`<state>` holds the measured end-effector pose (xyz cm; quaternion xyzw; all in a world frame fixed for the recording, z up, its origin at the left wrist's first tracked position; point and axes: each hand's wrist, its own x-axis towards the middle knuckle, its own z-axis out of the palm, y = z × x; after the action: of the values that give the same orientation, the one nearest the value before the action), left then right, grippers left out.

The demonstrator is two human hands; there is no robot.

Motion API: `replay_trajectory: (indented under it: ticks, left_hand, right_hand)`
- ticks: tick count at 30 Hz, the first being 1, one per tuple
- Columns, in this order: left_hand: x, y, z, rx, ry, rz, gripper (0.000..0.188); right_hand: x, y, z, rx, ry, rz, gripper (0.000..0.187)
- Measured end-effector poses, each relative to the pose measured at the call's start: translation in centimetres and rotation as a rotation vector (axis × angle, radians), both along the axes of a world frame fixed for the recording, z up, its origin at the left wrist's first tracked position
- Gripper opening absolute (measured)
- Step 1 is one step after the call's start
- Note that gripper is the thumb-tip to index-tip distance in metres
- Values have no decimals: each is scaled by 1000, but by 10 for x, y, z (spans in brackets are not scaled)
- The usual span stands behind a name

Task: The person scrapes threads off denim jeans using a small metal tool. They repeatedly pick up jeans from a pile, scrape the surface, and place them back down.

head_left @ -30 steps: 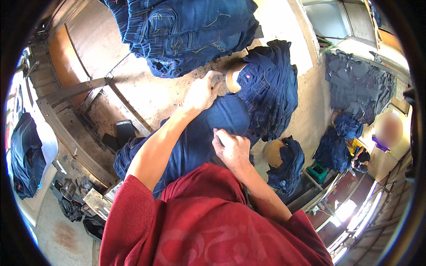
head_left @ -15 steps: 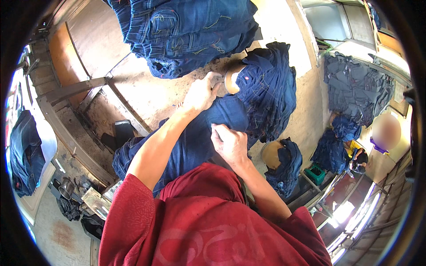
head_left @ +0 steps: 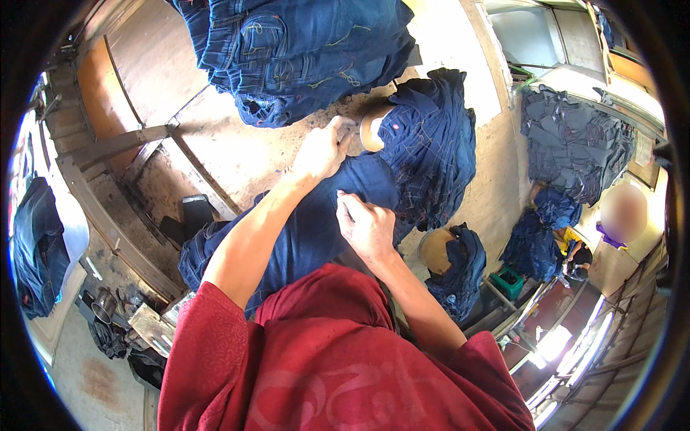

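A pair of blue jeans [head_left: 305, 223] lies stretched out in front of me, its near end against my body. Just beyond its far edge, my left hand [head_left: 322, 151] is closed with the fingers curled. Something greyish shows at its fingertips, too blurred to make out. Over the denim, my right hand [head_left: 365, 226] is closed, thumb and forefinger pinched together. What it pinches, if anything, is too small to tell. Close to my left fingertips, a bunched heap of dark blue denim [head_left: 431, 151] hangs over a round pale post end [head_left: 371, 134].
Stacked jeans [head_left: 302, 57] with loose threads lie at the far side. More denim [head_left: 460, 273] drapes a second round end on the right. Beyond are a grey garment pile [head_left: 575, 136], a green crate [head_left: 507, 283] and a seated person [head_left: 575, 251]. A wooden frame [head_left: 108, 208] stands left.
My right hand has shifted slightly left and up over the jeans. My left hand stays almost in place. The whole view has drifted a little.
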<state>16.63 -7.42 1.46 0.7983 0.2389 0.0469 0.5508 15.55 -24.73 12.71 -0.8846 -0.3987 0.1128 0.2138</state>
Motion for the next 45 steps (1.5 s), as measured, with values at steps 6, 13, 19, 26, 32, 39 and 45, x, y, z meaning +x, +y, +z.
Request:
replay_trajectory:
  ticks: [6, 13, 19, 26, 32, 39, 45]
  left_hand:
    - [0, -3, 1, 28, -29, 10, 29]
    - [-39, 22, 81, 395, -105, 188, 32]
    - [-245, 0, 143, 859, -91, 64, 18]
    - [-294, -63, 134, 785, 395, -132, 60]
    - [-264, -55, 131, 756, 108, 15, 69]
    - [-214, 40, 98, 211, 343, -85, 56]
    - [-216, 52, 73, 168, 90, -65, 36]
  right_hand:
    - [5, -7, -1, -116, 89, -35, 13]
    - [40, -93, -2, 409, 768, -796, 25]
    - [62, -121, -39, 396, 1584, -1333, 42]
    - [107, -97, -111, 389, 933, -1277, 42]
    - [144, -120, -121, -28, 800, -975, 39]
    - [-11, -74, 7, 158, 320, -213, 20]
    - [-123, 25, 25, 296, 80, 20, 20]
